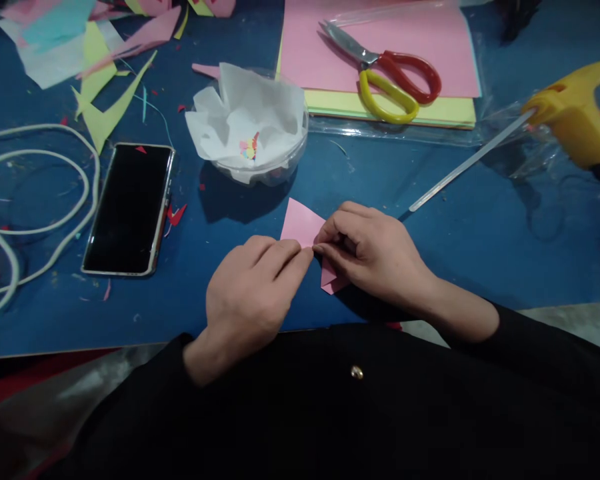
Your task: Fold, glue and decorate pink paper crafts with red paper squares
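A folded piece of pink paper (303, 223) is between my two hands near the table's front edge. My left hand (255, 283) has its fingers pressed together on the paper's lower left part. My right hand (375, 250) pinches the paper at its fold, fingertips touching those of my left hand. One corner of the paper points up and away, and a folded end shows below my right hand. Part of the paper is hidden under my fingers.
Beyond my hands stands a clear bowl lined with white paper (270, 110). Red and yellow scissors (387, 77) lie on pink sheets (450, 40). A yellow glue gun (575, 110) is at right; a phone (129, 210), white cable (96, 180) and paper scraps (97, 73) are at left.
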Motion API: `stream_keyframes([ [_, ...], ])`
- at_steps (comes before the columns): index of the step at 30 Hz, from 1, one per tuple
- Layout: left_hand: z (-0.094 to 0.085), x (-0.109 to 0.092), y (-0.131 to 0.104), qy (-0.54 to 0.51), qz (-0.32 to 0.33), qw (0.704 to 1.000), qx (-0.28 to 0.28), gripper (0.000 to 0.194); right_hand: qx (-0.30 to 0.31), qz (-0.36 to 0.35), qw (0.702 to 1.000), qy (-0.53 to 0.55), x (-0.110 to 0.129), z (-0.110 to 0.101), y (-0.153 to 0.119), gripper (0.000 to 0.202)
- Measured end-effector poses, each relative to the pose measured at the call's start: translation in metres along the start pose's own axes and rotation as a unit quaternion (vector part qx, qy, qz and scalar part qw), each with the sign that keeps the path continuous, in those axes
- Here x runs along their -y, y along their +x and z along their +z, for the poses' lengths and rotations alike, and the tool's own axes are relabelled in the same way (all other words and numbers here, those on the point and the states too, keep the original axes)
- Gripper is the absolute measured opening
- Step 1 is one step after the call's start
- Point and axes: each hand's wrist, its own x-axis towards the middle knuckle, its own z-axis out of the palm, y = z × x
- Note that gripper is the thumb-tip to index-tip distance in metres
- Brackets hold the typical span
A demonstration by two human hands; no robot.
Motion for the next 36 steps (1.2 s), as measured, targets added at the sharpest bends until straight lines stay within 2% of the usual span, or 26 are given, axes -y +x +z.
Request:
stream_keyframes([
  [5, -0.005, 0.0, -0.003, 0.061, 0.049, 0.997, 0.022, 0.024, -0.012, 0.001, 0.999, 0.033, -0.001, -0.001, -0.001, 0.01],
  [9, -0.009, -0.004, -0.006, 0.063, 0.059, 0.995, 0.047, 0.033, -0.086, 0.012, 0.988, 0.126, -0.002, -0.008, -0.009, 0.014],
  [12, -0.009, -0.007, -0.008, 0.058, 0.056, 0.996, 0.044, 0.037, -0.099, -0.045, 0.992, 0.067, -0.002, -0.013, -0.018, 0.026],
  [15, -0.008, -0.009, -0.01, 0.058, 0.044, 0.997, 0.033, 0.037, -0.06, -0.165, 0.984, -0.037, -0.001, -0.014, -0.028, 0.042],
  [18, -0.006, -0.01, -0.011, 0.062, 0.041, 0.997, 0.026, 0.034, -0.026, -0.23, 0.967, -0.107, 0.0, -0.011, -0.034, 0.056],
  [22, -0.005, -0.01, -0.011, 0.069, 0.051, 0.996, 0.005, 0.034, -0.005, -0.243, 0.957, -0.156, 0.001, -0.006, -0.038, 0.06],
  [27, -0.008, -0.009, -0.016, 0.077, 0.067, 0.995, -0.02, 0.034, -0.025, -0.255, 0.949, -0.184, 0.002, -0.004, -0.039, 0.058],
  [36, -0.015, -0.004, -0.035, 0.076, 0.029, 0.997, 0.018, 0.035, -0.033, -0.262, 0.946, -0.189, 0.002, -0.004, -0.038, 0.058],
])
